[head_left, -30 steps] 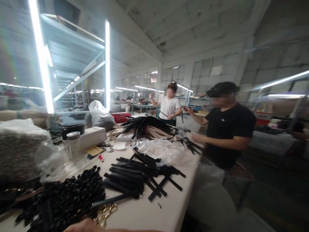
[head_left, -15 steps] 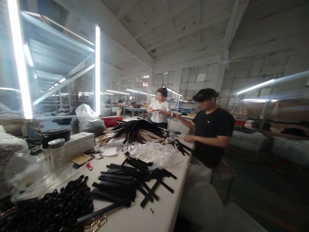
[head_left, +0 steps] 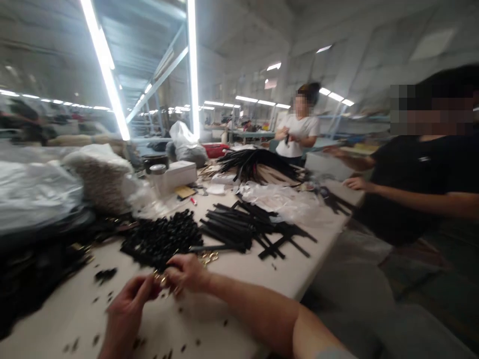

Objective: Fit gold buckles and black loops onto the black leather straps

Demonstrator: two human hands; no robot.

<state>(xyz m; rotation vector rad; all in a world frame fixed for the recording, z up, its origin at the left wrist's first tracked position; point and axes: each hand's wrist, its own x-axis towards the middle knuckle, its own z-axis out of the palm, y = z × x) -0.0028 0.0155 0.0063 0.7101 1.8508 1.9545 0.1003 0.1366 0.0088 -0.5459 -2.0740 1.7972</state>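
Observation:
Low in the view, my left hand [head_left: 129,304] and my right hand [head_left: 189,273] meet over the white table. Both have fingers pinched around a small gold-coloured buckle [head_left: 161,280], blurred and partly covered by the fingertips. Just beyond them lies a heap of small black loops [head_left: 160,237]. To the right of my right hand are more gold-coloured buckles [head_left: 210,257] on the tabletop. Behind these, flat black strips [head_left: 228,227] are stacked and partly crossed.
Small dark bits dot the white table [head_left: 209,324]. Farther back are crumpled clear plastic [head_left: 277,199], long black straps [head_left: 258,164], a white box [head_left: 181,173] and a jar [head_left: 159,177]. Filled bags [head_left: 105,174] stand left. Two co-workers are at the right and back.
My view has swung down and left, bringing both my hands and the gold buckle into sight. The co-worker in black now appears larger, at the right edge.

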